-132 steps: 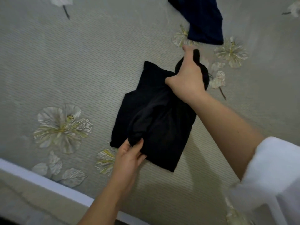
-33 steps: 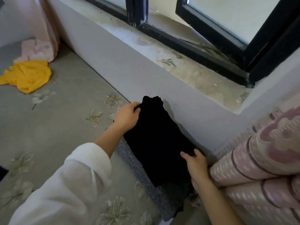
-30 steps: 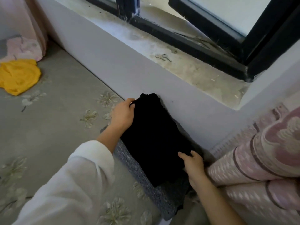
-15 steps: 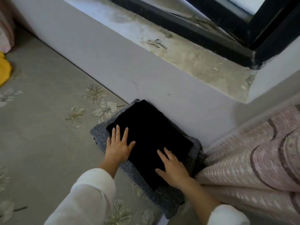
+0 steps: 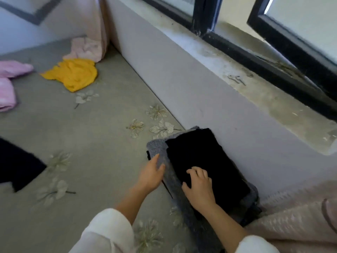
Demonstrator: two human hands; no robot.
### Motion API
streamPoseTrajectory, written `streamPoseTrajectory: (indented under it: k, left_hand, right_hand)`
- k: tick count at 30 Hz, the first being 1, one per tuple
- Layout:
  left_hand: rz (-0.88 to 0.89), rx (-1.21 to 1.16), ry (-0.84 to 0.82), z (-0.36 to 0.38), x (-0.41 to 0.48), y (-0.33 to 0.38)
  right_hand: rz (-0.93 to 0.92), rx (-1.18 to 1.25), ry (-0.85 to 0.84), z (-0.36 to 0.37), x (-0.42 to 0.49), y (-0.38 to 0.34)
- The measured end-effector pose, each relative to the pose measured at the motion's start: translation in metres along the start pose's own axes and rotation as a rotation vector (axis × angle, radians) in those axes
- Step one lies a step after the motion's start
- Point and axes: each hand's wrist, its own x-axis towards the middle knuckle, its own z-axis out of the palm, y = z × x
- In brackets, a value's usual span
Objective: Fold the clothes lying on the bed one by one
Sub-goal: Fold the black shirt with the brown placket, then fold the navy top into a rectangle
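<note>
Home bedroom. Bed (image 5: pixel 94 143) with grey flower-print sheet fills room up to wall, under both hands. Folded clothes stacked at wall: black garment (image 5: pixel 206 161) on grey one (image 5: pixel 158 152), right under hands. Loose laundry well off to far left of hands: yellow garment (image 5: pixel 73 73), pink pieces (image 5: pixel 7 92). Pink curtain (image 5: pixel 94 24) hangs in far corner. Dusty window sill (image 5: pixel 255 88) and black window frame (image 5: pixel 273 57) above stack. Pink quilt (image 5: pixel 300 216) bunched just right of hands.
</note>
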Motion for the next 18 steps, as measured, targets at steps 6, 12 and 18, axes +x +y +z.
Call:
streamPoseTrajectory:
  k: [6, 12, 18]
  left_hand:
    - [-0.342, -0.045, 0.186, -0.056, -0.107, -0.115]
    - [-0.577, -0.075, 0.326, -0.107, -0.216, -0.239]
    - [-0.541, -0.123, 0.458, -0.135, -0.270, -0.334]
  right_hand:
    - [-0.228, -0.047, -0.212, 0.057, -0.021, -0.106]
    - [-0.426, -0.105, -0.405, 0.128, -0.077, -0.213]
    - [-0.468, -0.178, -0.452, 0.190, -0.125, -0.300]
